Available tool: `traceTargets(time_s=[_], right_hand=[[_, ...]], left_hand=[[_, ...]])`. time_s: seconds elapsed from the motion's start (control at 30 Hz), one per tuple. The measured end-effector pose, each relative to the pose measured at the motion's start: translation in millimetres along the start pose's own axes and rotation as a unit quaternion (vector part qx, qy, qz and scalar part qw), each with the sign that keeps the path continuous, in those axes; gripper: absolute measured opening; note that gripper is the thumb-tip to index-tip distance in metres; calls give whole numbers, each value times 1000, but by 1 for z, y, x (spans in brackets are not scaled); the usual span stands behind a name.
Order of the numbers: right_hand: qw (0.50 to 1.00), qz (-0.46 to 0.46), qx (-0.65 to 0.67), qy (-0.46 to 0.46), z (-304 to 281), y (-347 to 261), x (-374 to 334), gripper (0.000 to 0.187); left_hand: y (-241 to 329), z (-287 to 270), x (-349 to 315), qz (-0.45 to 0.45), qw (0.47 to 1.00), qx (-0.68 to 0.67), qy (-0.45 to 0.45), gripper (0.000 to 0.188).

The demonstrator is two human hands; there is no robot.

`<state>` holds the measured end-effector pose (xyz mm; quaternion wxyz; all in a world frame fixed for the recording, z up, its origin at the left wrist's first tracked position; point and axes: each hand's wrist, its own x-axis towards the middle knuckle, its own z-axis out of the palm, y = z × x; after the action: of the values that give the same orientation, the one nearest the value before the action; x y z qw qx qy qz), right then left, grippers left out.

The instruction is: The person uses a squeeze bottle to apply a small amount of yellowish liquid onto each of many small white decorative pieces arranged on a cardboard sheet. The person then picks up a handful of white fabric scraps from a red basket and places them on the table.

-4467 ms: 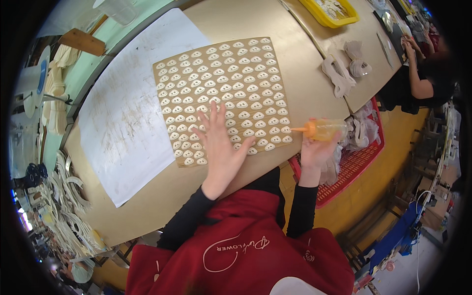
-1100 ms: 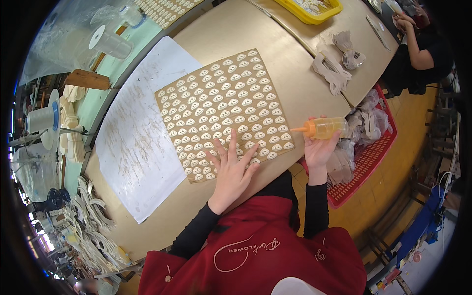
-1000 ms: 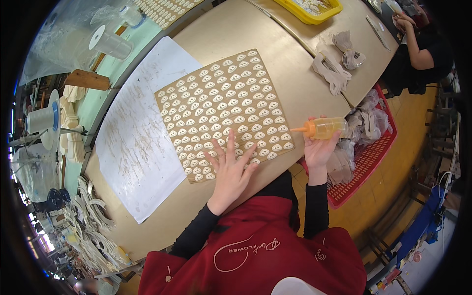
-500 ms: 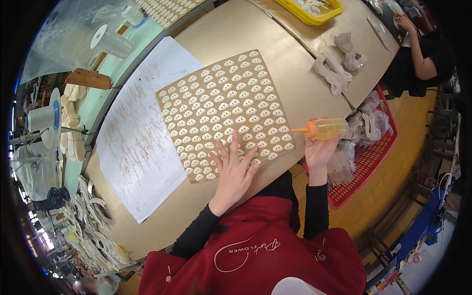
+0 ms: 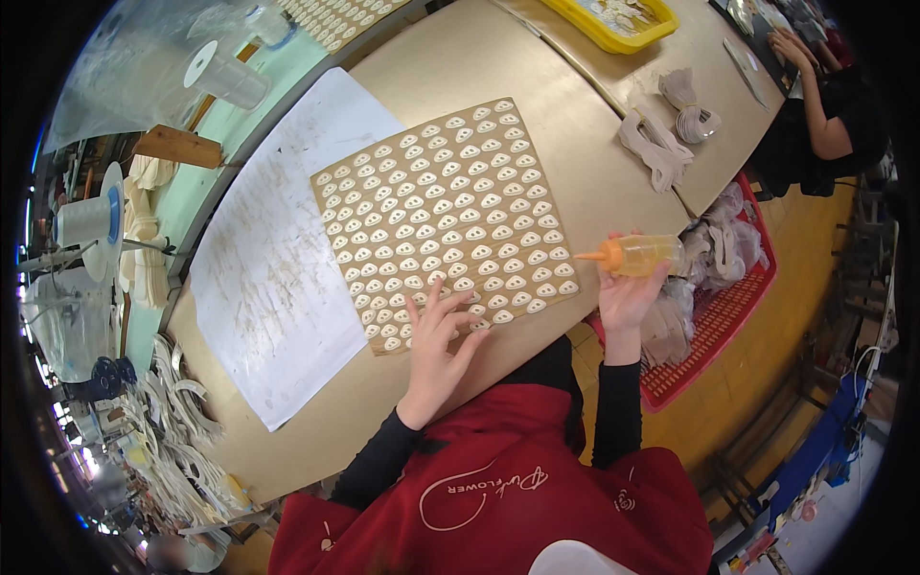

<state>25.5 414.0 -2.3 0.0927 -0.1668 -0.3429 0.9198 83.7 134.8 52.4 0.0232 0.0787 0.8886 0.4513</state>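
A square brown sheet (image 5: 559,298) lies tilted on the table, covered in rows of small white rounded-triangle pieces (image 5: 501,232) with two dark dots each. Over its near edge rests my left hand (image 5: 438,350), fingers spread, fingertips at the lowest rows; whether a piece is under them I cannot tell. My right hand (image 5: 628,299) grips a clear squeeze bottle (image 5: 652,255) of yellowish liquid just right of the sheet. The bottle lies on its side in my fingers, its orange pointed nozzle (image 5: 592,256) aimed left at the sheet's right edge.
White paper with brown smears (image 5: 259,259) lies left of the sheet. Beige bundles (image 5: 655,149) and a yellow tray (image 5: 613,40) sit farther off. A red basket (image 5: 704,359) of bagged items stands at my right. Thread spools (image 5: 230,81) line the left. Another person's arm (image 5: 815,110) shows far right.
My left hand has shifted slightly left and down along the sheet, its fingers a little more bent. My right hand still holds the bottle; the whole view has moved slightly.
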Motion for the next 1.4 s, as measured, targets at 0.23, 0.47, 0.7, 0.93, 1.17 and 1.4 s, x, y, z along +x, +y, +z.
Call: traceTargets(time_s=[0.23,0.47,0.7,0.93,1.17,1.4], right_hand=[[1000,-4,-22,4,0,0,1,72],[999,-14,-41,30,7,-1,1,73],[984,-41,-163,61,24,7,-11,64],[950,-65,-279,-127,69,11,-26,51],[943,-46,-282,-169,103,31,-41,45],[903,-97,-333,-254,101,42,-56,74]], left_hand=[[0,-9,-10,61,996,-40,-42,18],[13,17,-26,133,984,-41,-115,23],[3,58,-55,230,959,20,-165,17],[-1,64,-57,185,976,-53,-101,16],[-3,65,-56,219,971,-40,-83,18],[-5,65,-58,213,971,-32,-99,20]])
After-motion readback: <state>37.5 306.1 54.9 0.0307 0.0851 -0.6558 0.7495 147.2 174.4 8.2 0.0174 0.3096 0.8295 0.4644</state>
